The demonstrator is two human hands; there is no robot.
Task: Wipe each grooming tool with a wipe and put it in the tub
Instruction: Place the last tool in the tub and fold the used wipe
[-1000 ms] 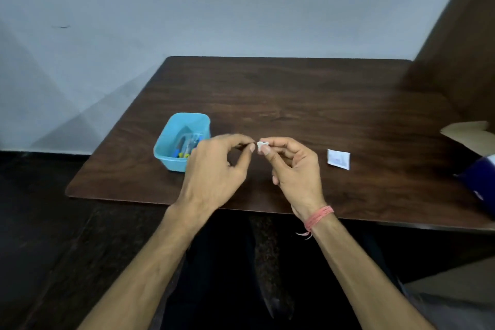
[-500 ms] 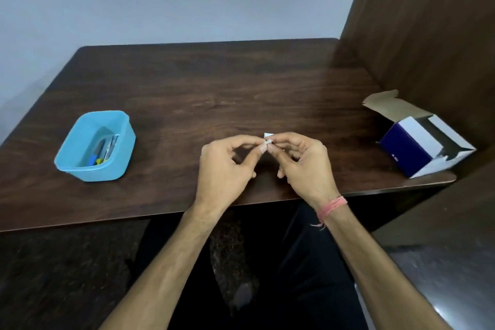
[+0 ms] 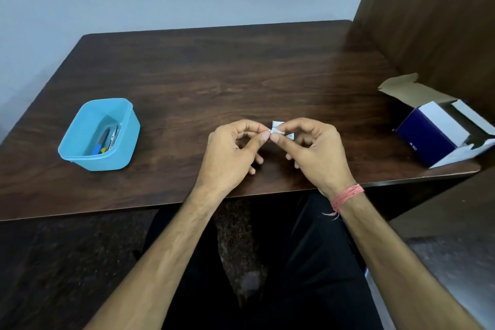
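A small white wipe (image 3: 276, 130) is pinched between both grips above the desk's (image 3: 214, 75) near edge, its shape too crumpled to give an axis. The left hand (image 3: 230, 153) and right hand (image 3: 316, 153) meet fingertip to fingertip. The blue tub (image 3: 77, 147), holding tools (image 3: 107, 139), sits near the left edge; an open box (image 3: 439, 134) occupies the right corner. Bare wood lies between.

A small white wipe (image 3: 276, 130), crumpled, sits above the table's near edge; the blue tub (image 3: 126, 139), far left, holds tools (image 3: 107, 139).
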